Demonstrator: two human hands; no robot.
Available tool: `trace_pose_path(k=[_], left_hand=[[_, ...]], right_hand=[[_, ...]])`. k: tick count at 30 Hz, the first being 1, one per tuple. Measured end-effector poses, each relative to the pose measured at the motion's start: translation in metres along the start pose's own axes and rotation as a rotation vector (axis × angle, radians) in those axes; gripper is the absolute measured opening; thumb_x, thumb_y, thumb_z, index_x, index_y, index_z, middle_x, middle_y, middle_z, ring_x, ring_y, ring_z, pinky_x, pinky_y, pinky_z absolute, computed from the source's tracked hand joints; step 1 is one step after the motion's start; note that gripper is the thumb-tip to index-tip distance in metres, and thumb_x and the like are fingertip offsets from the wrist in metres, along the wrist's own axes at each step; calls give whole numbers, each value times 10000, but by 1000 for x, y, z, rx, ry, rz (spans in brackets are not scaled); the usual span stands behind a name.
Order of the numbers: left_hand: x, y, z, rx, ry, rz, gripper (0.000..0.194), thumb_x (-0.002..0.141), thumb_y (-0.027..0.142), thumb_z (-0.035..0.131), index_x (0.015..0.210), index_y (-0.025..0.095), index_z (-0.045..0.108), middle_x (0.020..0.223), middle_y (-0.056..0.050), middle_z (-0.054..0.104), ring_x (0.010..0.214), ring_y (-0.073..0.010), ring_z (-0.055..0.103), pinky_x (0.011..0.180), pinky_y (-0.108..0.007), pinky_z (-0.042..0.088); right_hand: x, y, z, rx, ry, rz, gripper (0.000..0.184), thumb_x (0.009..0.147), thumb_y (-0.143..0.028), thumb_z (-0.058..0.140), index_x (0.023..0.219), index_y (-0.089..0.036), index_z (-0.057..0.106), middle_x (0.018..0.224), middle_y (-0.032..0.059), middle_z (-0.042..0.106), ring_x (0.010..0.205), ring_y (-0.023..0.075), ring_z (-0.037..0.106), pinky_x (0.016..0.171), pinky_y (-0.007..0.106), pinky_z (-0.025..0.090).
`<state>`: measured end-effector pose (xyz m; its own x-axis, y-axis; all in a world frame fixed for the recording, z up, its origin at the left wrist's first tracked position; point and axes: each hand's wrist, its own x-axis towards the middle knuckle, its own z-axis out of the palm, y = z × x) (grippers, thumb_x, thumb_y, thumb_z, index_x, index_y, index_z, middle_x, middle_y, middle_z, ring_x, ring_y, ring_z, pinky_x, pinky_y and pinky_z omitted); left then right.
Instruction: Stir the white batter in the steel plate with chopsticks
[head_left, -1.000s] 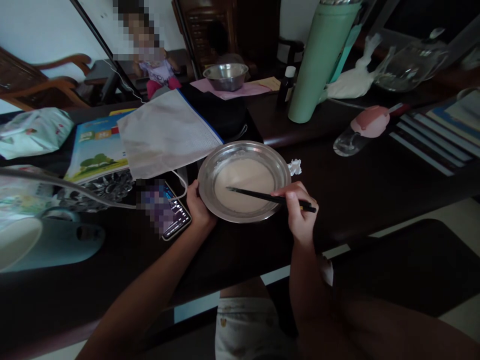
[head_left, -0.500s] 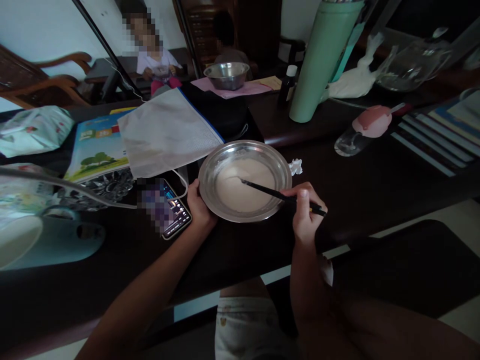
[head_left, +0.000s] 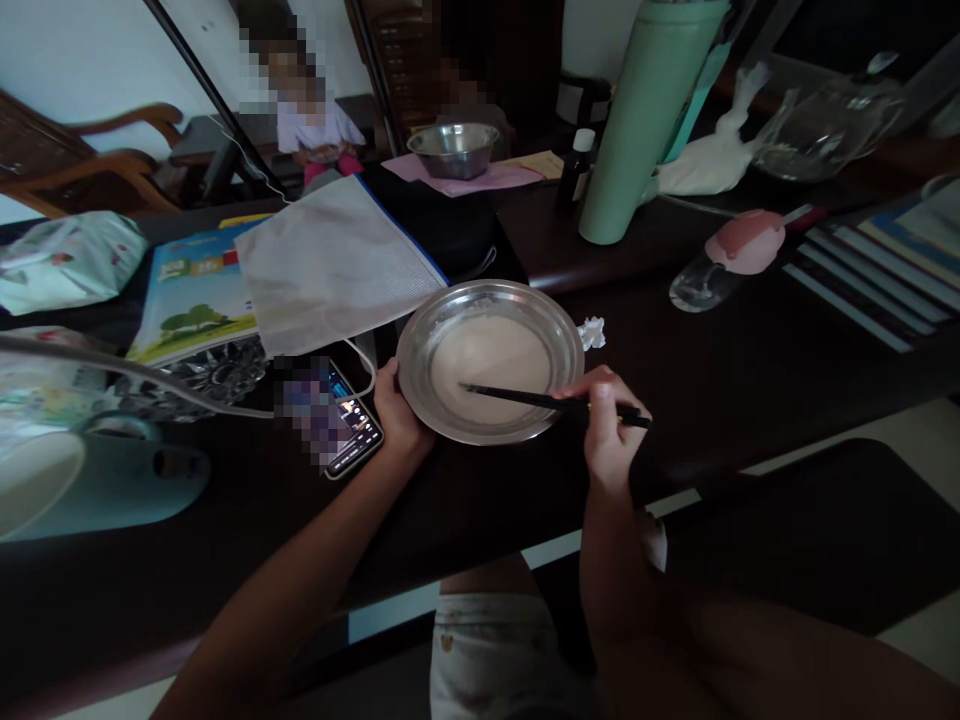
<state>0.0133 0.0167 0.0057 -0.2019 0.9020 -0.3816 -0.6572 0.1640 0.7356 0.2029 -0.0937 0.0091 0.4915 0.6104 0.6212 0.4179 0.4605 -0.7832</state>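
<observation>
A shallow steel bowl (head_left: 420, 345) of pale batter (head_left: 491, 352) sits on the dark table in the middle of the head view. My left hand (head_left: 397, 412) grips the bowl's near-left rim, fingers curled round it. My right hand (head_left: 611, 428) is closed on a pair of black chopsticks (head_left: 525, 398), whose tips rest in the batter at its near-left side.
A phone (head_left: 341, 425) lies lit beside my left hand. A white mesh pouch (head_left: 326, 262) and a picture book (head_left: 187, 295) lie to the left. A green flask (head_left: 637, 125), a pink-capped bottle (head_left: 724, 258), stacked books (head_left: 870, 275) and a second steel bowl (head_left: 454, 150) stand behind. A person sits far back.
The chopstick tips swept from the batter's middle toward its near-left side. My right hand shifted slightly with them. My left hand stayed on the rim.
</observation>
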Motion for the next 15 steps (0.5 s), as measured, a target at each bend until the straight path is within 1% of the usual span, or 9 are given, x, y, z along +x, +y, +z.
trace_pose_path(k=[2,3,5,7,8,10,12,13,15], left_hand=[[-1,0,1,0,12,-14,194,836,382,695,715,237,740,725,-5,756,715,-194,679,728,-301,568],[-1,0,1,4,13,-15,198,838,385,693,714,236,736,729,-5,754,719,-194,679,733,-301,566],[-1,0,1,19,5,0,215,839,413,715,709,242,713,738,-2,748,727,-197,681,747,-305,561],[0,-1,0,37,-12,22,239,831,449,748,717,246,693,742,2,738,742,-208,690,766,-318,559],[1,-1,-1,44,-18,26,243,826,459,758,728,246,694,743,2,736,751,-214,694,775,-325,559],[2,-1,-2,48,-17,23,231,826,454,750,748,241,706,750,-3,739,765,-222,700,787,-337,563],[3,-2,-3,46,-8,18,219,834,441,720,749,239,710,760,-7,745,761,-219,700,787,-339,566],[4,-2,-3,47,-7,17,221,840,442,706,750,240,713,765,-9,748,758,-217,702,788,-339,569],[5,-3,-4,53,-19,13,237,850,459,695,761,241,727,775,-14,754,768,-222,713,799,-345,578]], right_hand=[[1,-1,0,-72,-66,-9,423,1115,-439,566,775,-278,758,744,10,769,765,215,734,761,422,562],[1,-2,0,-105,-64,-13,413,1112,-437,572,783,-279,765,769,15,783,795,218,742,774,424,567],[1,-1,0,-117,16,-6,426,1119,-436,560,780,-274,762,772,19,779,782,212,736,764,415,559],[0,0,0,-56,108,16,470,1132,-444,535,752,-267,746,717,15,741,701,196,699,700,393,532],[-1,1,0,-15,122,28,486,1137,-449,526,742,-265,740,692,11,723,666,190,680,671,385,519],[-1,1,0,37,56,38,472,1137,-443,541,754,-265,752,696,7,731,660,189,683,665,382,519],[0,1,0,20,-48,17,413,1125,-418,580,795,-271,779,759,8,778,731,196,722,719,391,542],[1,0,0,-10,-75,0,384,1118,-406,597,814,-275,790,790,9,796,773,201,737,751,397,550],[2,-1,0,-69,-47,-19,376,1116,-400,595,820,-277,791,806,11,802,806,205,743,771,401,556]])
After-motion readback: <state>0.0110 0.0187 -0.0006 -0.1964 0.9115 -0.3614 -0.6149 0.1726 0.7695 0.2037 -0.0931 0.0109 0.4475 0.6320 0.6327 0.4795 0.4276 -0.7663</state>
